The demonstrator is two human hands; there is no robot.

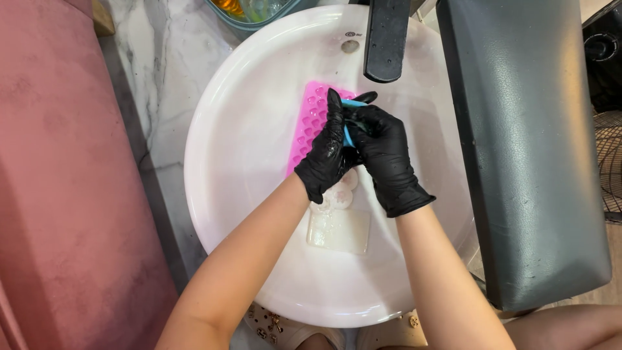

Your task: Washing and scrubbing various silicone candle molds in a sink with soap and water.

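Head view: both hands, in black gloves, meet over the middle of the white round sink [233, 129], below the black faucet [386, 39]. The left hand [327, 152] has its fingers closed on the right edge of a pink silicone mould [310, 120]. The right hand [385, 155] has its fingers clamped on a small blue item [350, 133], mostly hidden. A white mould [339, 227] lies toward the sink's near edge.

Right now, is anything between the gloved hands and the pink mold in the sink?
Nothing visible. The left hand lies directly on the pink mold, and the right hand pinches a small blue piece beside it. The black faucet hangs above, apart from both.
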